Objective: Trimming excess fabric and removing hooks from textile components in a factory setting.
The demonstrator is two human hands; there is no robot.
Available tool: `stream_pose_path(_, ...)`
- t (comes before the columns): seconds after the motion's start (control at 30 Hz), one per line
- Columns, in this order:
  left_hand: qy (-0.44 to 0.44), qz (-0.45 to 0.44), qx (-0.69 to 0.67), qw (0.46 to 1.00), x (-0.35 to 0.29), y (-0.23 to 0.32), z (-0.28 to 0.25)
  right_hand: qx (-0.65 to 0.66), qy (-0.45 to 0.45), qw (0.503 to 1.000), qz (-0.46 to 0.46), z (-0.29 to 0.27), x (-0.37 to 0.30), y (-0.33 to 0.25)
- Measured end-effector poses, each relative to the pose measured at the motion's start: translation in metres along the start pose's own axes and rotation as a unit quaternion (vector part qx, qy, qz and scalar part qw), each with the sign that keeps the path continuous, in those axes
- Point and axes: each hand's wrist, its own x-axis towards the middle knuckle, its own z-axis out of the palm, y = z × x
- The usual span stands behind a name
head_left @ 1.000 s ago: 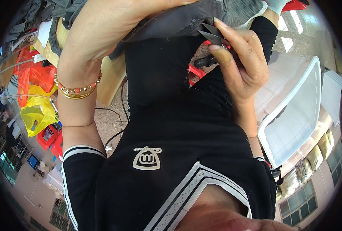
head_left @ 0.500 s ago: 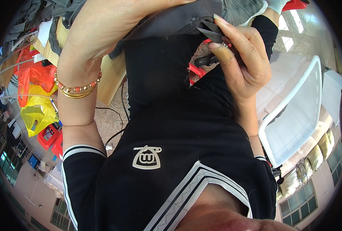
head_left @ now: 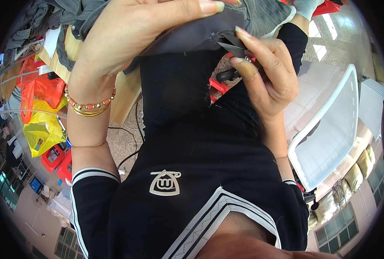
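Observation:
Dark grey cloth (head_left: 196,36), part of a garment, is stretched out at the top of the view. My left hand (head_left: 136,26) is closed on its upper edge, the thumb lying along the top and the other fingers mostly hidden. In my right hand (head_left: 272,77), between thumb and fingers, is a pair of thread snips (head_left: 231,46). Their two dark blades are apart and point left, with the tips right by the cloth's seam. Whether the blades touch the fabric, I cannot tell.
More grey ribbed fabric (head_left: 267,17) continues behind the cloth. A wooden table (head_left: 125,93) stands at left, with red and yellow plastic bags (head_left: 43,125) beyond it. To the right is a white plastic tub (head_left: 326,146). A gloved hand (head_left: 306,7) shows at the top right.
My left hand and the cloth have shifted slightly, the thumb now reaching a little further right. My right hand with the snips has moved slightly left, and the blades remain apart.

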Motion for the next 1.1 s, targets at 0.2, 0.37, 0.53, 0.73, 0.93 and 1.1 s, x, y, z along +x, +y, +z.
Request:
stream_pose_path(0.2, -0.018, 0.006, 0.008, 1.000, 0.003, -0.003, 0.000, -0.002, 0.000, 1.000, 0.008, 0.002, 0.002, 0.000)
stream_pose_path(0.37, -0.009, 0.014, -0.021, 1.000, 0.003, -0.006, -0.001, -0.017, -0.007, 1.000, 0.005, 0.000, 0.006, -0.002)
stream_pose_path(0.53, 0.000, 0.005, -0.028, 1.000, 0.005, -0.006, 0.002, -0.015, -0.011, 1.000, 0.007, 0.000, 0.006, 0.000)
stream_pose_path(0.73, 0.018, -0.009, -0.030, 0.999, 0.004, -0.003, 0.006, -0.002, -0.007, 1.000, 0.010, 0.000, 0.005, 0.001)
stream_pose_path(0.93, 0.153, -0.196, 0.067, 0.966, 0.015, 0.032, 0.046, 0.008, 0.008, 1.000, 0.009, 0.001, 0.001, 0.004)
stream_pose_path(1.1, 0.201, -0.308, 0.205, 0.907, 0.002, 0.050, 0.041, 0.045, 0.019, 0.998, 0.032, 0.009, 0.001, 0.003)
